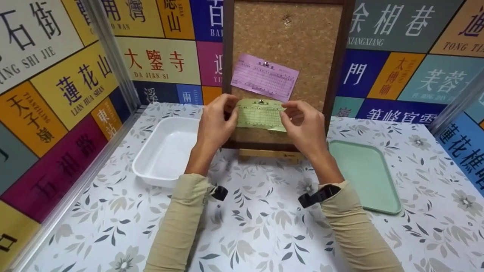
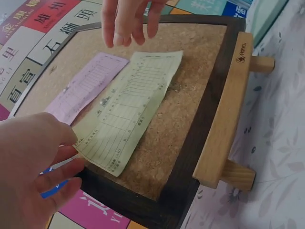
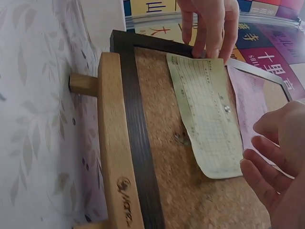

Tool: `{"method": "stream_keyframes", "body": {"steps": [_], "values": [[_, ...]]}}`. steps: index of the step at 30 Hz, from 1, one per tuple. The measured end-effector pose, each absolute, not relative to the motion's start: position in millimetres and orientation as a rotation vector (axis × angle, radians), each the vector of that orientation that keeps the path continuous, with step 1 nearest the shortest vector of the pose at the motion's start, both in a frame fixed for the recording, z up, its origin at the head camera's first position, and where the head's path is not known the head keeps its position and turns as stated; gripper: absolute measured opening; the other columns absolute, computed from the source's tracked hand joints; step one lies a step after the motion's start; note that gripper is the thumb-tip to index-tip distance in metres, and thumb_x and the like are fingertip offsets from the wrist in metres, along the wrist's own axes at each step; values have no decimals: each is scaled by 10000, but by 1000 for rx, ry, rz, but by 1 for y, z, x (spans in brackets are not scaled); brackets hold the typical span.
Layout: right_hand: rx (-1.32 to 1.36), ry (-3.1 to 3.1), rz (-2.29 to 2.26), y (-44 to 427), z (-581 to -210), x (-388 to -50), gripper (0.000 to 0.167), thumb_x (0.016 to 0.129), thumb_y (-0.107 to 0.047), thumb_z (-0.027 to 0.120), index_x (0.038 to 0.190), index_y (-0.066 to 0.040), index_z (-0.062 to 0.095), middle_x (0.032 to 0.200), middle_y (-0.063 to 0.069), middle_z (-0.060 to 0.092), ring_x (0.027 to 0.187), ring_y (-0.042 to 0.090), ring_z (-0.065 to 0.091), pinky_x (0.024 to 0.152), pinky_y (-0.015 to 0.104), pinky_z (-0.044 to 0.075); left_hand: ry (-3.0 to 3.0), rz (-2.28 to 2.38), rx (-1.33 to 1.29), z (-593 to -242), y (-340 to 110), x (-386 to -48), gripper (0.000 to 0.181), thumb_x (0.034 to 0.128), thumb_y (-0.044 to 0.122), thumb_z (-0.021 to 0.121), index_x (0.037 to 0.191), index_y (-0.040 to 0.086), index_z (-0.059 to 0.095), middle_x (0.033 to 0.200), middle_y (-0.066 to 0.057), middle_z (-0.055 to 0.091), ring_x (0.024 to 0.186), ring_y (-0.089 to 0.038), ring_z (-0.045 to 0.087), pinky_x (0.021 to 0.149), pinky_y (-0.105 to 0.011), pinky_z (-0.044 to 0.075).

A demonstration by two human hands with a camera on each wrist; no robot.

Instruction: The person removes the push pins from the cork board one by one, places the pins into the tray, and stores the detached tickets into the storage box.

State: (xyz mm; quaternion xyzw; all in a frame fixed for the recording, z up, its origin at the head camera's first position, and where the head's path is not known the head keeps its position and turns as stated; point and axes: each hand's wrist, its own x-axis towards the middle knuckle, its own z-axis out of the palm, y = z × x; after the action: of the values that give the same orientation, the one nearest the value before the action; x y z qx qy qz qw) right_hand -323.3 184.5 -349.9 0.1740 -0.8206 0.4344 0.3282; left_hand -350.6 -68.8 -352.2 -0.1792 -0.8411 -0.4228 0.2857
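A pale green printed slip (image 1: 259, 115) is held to a dark-framed cork board (image 1: 302, 37) by a small metal pin (image 2: 103, 101) near its top edge. Just above it hangs a pink slip (image 1: 264, 75), tilted and likewise pinned. My left hand (image 1: 217, 119) is at the green slip's left end, its fingertips touching or nearly touching the corner; a firm grip is not visible. Beside the right end, my right hand (image 1: 304, 122) has loosely bent fingers (image 3: 267, 176), apart from the paper in the left wrist view. The green slip's lower edge curls slightly away from the cork.
The board leans on a wooden stand (image 2: 224, 119). A white plastic basin (image 1: 162, 151) stands left of it and a flat green tray (image 1: 366, 177) lies to the right. Both rest on a floral-patterned tabletop (image 1: 257, 226). Panels with large printed characters (image 1: 155, 60) surround the table.
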Motion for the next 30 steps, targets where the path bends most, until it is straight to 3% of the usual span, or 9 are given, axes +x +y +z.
{"method": "stream_keyframes", "body": {"steps": [3,11,18,30], "values": [[452,-2147,1153,176,-355,-326,159,963,-106,795,1119,-78,809,954,51,805,831,176,761,716,212,613,-2275,-1131,-479,-353,-69,-351,196,1020,125,712,1207,80,747,1087,-59,769,939,-183,712,879,-313,601],[411,-2175,1159,154,-359,-336,108,970,-167,802,1051,-103,829,917,18,817,835,145,755,727,299,625,-2288,-1114,-422,-353,-70,-353,157,1017,130,715,1162,99,769,1042,-43,777,895,-176,703,844,-306,594],[367,-2129,1295,138,-362,-351,140,954,-143,807,1076,-74,816,888,57,805,769,158,732,715,185,564,-2283,-1105,-421,-353,-68,-356,133,1024,135,703,1131,105,777,1019,-43,784,887,-170,707,839,-306,592],[359,-2045,1236,131,-362,-365,126,938,-97,808,1063,-79,821,837,56,794,689,159,712,655,156,519,-2258,-1062,-421,-357,-66,-354,134,1028,130,680,1112,106,782,979,-43,762,861,-169,690,801,-305,578]]}}
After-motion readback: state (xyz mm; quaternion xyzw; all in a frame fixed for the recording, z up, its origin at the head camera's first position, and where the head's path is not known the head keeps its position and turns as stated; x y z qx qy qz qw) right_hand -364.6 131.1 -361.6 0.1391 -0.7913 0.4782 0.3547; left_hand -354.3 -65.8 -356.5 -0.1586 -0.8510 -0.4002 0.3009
